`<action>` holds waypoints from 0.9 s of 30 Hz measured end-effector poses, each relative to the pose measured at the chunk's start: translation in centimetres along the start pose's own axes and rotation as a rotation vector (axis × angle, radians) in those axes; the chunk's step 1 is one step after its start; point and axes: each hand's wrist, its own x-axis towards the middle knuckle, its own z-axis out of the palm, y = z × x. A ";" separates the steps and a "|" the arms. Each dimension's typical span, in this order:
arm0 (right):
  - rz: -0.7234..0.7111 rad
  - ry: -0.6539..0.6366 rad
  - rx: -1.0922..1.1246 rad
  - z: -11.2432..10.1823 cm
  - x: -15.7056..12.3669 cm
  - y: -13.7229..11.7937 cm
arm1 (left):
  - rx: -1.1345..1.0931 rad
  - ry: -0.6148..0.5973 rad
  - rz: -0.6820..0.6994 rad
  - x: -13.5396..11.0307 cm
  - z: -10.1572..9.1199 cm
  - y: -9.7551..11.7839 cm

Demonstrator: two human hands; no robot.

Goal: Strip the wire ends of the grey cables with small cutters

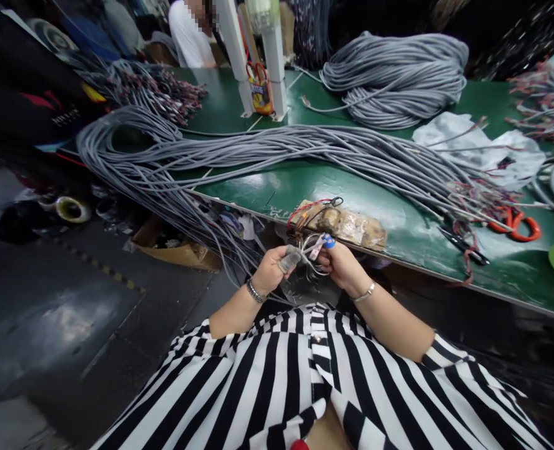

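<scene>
My left hand [272,269] is closed around the end of a grey cable [290,257], just below the front edge of the green table [267,187]. Thin stripped wires [311,259] fan out from that cable end between both hands. My right hand [341,262] is closed on a small tool with a blue tip [327,241], held against the wires. Both wrists carry metal bracelets. The two hands almost touch.
A long bundle of grey cables [277,153] crosses the table and droops off its left edge. A big grey coil [394,78] lies at the back. Orange-handled cutters [516,224], black pliers [459,245], a taped brown block [347,224] and white plastic [483,147] lie near. A person [190,34] sits behind.
</scene>
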 end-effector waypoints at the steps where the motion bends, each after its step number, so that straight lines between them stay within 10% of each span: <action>1: 0.000 0.018 -0.014 0.1 -0.1 -0.2 | 0.003 -0.017 -0.016 0.0 0.1 -0.3; 27: -0.003 0.097 0.098 -0.1 -0.6 0.9 | -0.151 -0.105 -0.220 -1.1 1.6 -2.8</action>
